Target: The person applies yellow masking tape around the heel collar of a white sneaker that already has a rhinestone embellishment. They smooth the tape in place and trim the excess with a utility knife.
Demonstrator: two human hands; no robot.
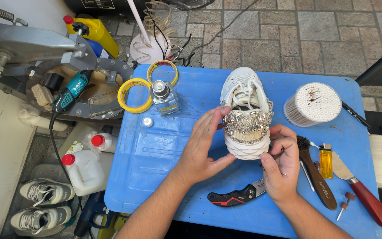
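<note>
**Two bare hands hold a jewelled white sneaker over a blue counter**

At the centre of the frame, the left hand [204, 144] cups the near end of a white lace-up sneaker with a band of silver rhinestones across its toe [247, 116]; its grip is closed on the shoe, fingers spread along the left side and thumb under the sole edge. The right hand [281, 166] holds the lower right side of the same shoe, thumb and fingers closed against the white quilted toe. The sneaker is lifted just above the counter, its toe toward the viewer and its laces toward the top of the frame.

Below the hands lies the blue plastic counter [155, 168]. Just beneath the right hand rests a black and red folding knife [235, 196]. To the right of that hand lie a dark wooden-handled brush [317, 170], a yellow see-through lighter [326, 160] and a red-handled metal scraper [362, 190]. At the upper right stands a round tub packed with white cotton swabs [312, 104].

Left of the shoe stand a small clear glass bottle [164, 98] and two yellow tape rolls [134, 95], with a small white cap [147, 121] nearby. At the far left, off the counter, a teal rotary tool [70, 92] rests on a grey machine, white jugs with red caps [85, 170] stand below, and a pair of pale sneakers [43, 206] sits on the floor.
</note>
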